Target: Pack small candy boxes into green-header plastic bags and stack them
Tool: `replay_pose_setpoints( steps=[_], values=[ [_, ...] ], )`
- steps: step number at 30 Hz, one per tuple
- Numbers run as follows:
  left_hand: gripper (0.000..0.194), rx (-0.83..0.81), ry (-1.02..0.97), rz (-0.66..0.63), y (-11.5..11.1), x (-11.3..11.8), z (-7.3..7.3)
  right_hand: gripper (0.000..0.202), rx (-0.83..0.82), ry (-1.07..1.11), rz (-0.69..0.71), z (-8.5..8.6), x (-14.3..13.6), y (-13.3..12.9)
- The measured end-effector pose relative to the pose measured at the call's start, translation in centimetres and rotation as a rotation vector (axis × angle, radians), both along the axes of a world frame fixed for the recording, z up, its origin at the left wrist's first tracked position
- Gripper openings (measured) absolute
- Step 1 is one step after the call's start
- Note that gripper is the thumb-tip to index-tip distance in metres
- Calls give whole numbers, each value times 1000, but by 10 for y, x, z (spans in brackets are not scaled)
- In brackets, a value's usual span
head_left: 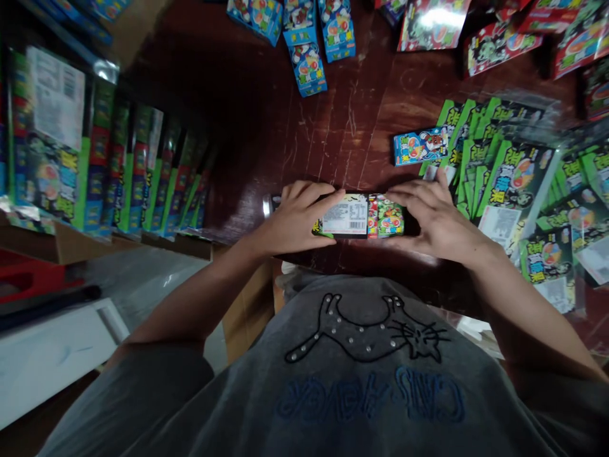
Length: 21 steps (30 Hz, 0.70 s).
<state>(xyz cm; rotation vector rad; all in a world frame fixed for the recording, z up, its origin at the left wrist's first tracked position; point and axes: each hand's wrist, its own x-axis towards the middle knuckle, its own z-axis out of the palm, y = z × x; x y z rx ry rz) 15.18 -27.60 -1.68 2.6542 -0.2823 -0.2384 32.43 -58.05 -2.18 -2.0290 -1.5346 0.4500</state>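
Observation:
At the table's near edge, my left hand (301,217) is closed around a black printed packet (345,217) with a white label and barcode. Its thumb and fingers grip the packet's long sides. From the packet's right end stick out a red candy box (372,217) and a green candy box (391,219), side by side. My right hand (431,214) holds the green box's outer end, fingers on the far side and thumb on the near side. How far the boxes reach inside the packet is hidden. A blue candy box (420,146) lies just beyond my right hand.
Flat black-and-green packets (511,171) lie piled at the right. Several blue boxes (308,66) sit at the far middle, with red boxes (504,44) at the far right. Filled packets (59,146) stand in a row in a cardboard carton (90,244) at the left.

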Motion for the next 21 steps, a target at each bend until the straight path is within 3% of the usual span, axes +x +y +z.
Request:
replay_pose_setpoints(
  steps=[6, 11, 16, 19, 21],
  values=[
    [95, 0, 30, 49, -3, 0, 1, 83, 19, 82, -70, -8, -17, 8],
    [95, -33, 49, 9, 0, 2, -1, 75, -47, 52, -48, -9, -12, 6],
    [96, 0, 36, 80, -8, 0, 0, 80, -11, 16, -40, -11, -14, 16],
    [94, 11, 13, 121, -13, -3, 0, 97, 6, -2, -134, -11, -30, 15],
    [93, 10, -14, 139, -15, -3, -1, 97, -11, -38, -242, -9, -44, 11]
  ],
)
